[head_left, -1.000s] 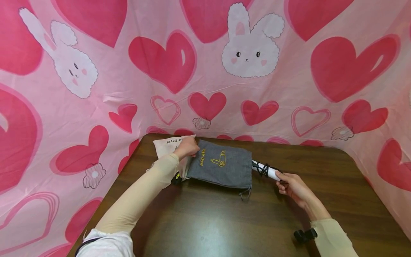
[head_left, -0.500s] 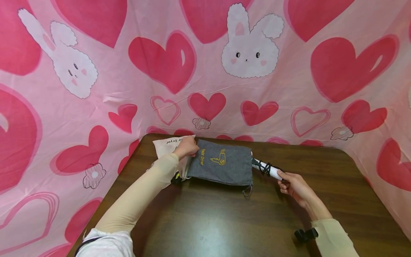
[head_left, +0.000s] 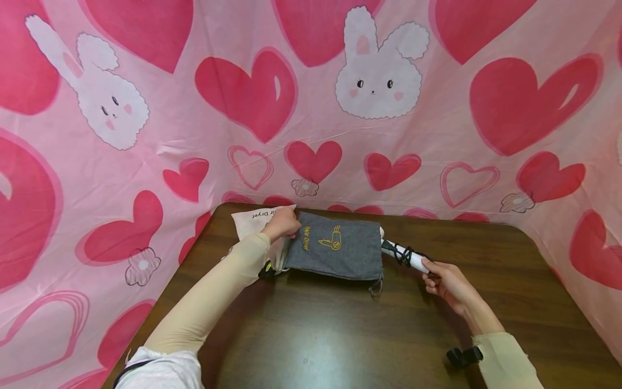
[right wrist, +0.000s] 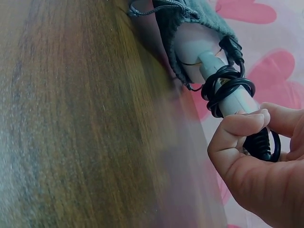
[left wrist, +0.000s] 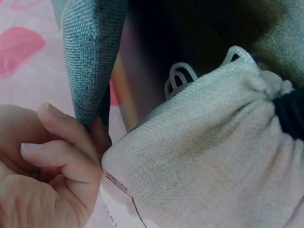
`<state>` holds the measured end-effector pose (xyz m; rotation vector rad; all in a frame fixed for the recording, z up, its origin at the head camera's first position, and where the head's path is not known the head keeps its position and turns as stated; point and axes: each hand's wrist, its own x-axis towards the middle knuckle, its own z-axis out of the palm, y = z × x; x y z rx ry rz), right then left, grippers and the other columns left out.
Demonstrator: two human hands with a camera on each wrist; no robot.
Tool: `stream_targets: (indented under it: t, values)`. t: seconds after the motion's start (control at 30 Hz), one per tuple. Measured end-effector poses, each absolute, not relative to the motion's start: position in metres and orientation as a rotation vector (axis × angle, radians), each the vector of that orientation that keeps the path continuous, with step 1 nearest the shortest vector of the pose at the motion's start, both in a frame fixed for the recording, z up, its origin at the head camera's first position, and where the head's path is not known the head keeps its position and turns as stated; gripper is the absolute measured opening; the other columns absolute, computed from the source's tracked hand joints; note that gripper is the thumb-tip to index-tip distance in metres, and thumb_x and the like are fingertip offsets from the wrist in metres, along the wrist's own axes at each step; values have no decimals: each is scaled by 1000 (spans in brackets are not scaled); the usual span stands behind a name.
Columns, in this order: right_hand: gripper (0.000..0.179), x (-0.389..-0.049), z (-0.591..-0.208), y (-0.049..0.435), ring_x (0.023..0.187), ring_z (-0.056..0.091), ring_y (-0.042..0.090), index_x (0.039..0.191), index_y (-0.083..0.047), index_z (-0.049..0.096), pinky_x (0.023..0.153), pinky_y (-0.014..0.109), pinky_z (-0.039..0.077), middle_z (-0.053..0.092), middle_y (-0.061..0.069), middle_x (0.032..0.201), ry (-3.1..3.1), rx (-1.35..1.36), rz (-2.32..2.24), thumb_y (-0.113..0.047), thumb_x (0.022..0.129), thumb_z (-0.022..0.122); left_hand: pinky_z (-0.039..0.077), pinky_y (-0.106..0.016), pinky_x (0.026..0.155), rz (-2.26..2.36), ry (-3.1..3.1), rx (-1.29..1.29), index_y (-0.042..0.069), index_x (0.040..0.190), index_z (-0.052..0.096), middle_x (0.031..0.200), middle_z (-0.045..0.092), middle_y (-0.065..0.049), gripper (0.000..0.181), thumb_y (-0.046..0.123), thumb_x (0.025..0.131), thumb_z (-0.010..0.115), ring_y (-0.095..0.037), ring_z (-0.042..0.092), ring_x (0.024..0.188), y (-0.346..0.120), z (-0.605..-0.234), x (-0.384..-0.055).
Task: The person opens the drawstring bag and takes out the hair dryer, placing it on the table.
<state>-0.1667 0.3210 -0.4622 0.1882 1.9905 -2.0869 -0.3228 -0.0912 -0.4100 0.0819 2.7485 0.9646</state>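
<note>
A grey drawstring bag with yellow "Hair Dryer" lettering hangs level over the table between both hands. My left hand pinches its far left corner; in the left wrist view the grey cloth runs down into the fingers. A white hair dryer sits in the bag's mouth, its body partly hidden by the cloth. Its handle, wound with black cord, sticks out to the right. My right hand grips the handle's end between thumb and fingers.
A light beige drawstring bag with "Hair Dryer" printing lies beneath and beside the left hand, gathered at its mouth. Brown wooden table below. A pink heart-patterned cloth rises behind the table.
The right hand has shifted very slightly to the right with the handle. A bit of the dryer's white body now shows at the bag's mouth. The left hand stays put.
</note>
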Motion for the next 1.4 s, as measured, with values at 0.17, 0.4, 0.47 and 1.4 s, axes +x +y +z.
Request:
stream_targets:
  t: [0.17, 0.4, 0.47, 1.4]
  values:
    - [41, -165, -462, 322, 64, 48, 9, 114, 9, 52, 60, 24, 46, 57, 2, 80, 1992, 193, -2080, -32, 113, 51, 46, -24, 46, 966, 2746, 78, 14, 56, 41, 50, 39, 2, 44, -2, 93, 58, -13, 57, 45, -92, -411, -323]
    - [43, -165, -461, 324, 65, 48, 9, 116, 8, 51, 61, 24, 46, 57, 2, 81, 1996, 185, -2080, -34, 113, 52, 44, -26, 47, 976, 2747, 91, 14, 56, 43, 49, 40, 1, 44, -1, 94, 58, -14, 58, 46, -94, -412, -325]
    - [41, -165, -461, 323, 65, 48, 9, 115, 8, 52, 60, 24, 46, 57, 2, 81, 1988, 193, -2088, -33, 113, 52, 43, -26, 46, 975, 2744, 90, 14, 56, 43, 49, 42, 1, 44, -1, 94, 58, -14, 58, 46, -94, -414, -326]
    - [39, -164, -465, 329, 63, 48, 8, 113, 7, 54, 59, 23, 46, 57, 2, 80, 1958, 249, -2130, -33, 113, 50, 45, -23, 44, 879, 2806, 143, 14, 56, 42, 50, 43, 2, 40, -3, 90, 55, -10, 56, 44, -96, -413, -329]
